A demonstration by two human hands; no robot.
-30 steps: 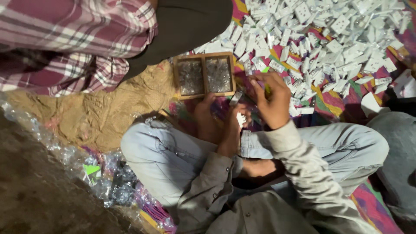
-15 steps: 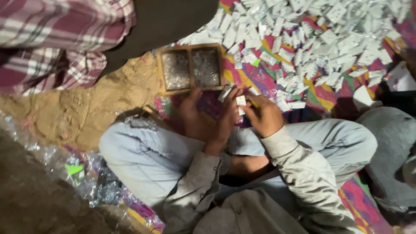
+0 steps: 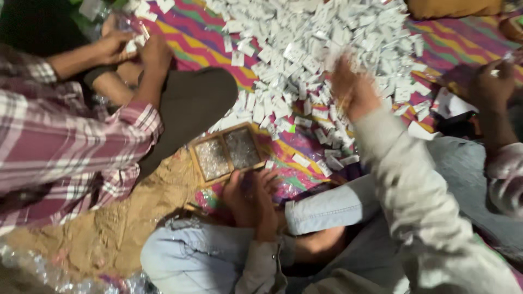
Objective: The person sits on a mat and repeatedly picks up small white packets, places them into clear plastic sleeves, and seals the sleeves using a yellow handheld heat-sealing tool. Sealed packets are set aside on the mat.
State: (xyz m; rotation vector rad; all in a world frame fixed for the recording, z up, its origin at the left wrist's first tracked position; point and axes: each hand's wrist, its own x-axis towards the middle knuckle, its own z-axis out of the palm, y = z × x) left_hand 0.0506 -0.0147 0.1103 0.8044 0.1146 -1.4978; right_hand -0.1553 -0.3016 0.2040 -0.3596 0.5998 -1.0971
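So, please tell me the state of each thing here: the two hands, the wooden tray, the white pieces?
left hand: resting low beside the tray, grip unclear
right hand: stretched into the pile, blurred
wooden tray: flat, two compartments, both filled with small shiny bits
white pieces: loose heap spread on the striped mat

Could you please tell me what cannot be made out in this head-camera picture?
- Right hand: motion-blurred over the pile of white slips; whether it holds any cannot be told.
- Left hand: back toward the camera, palm and fingertips hidden.
- Wooden tray: its two compartments hold something pale, too small to identify.
- Co-worker's hand at right: its holding is blurred.
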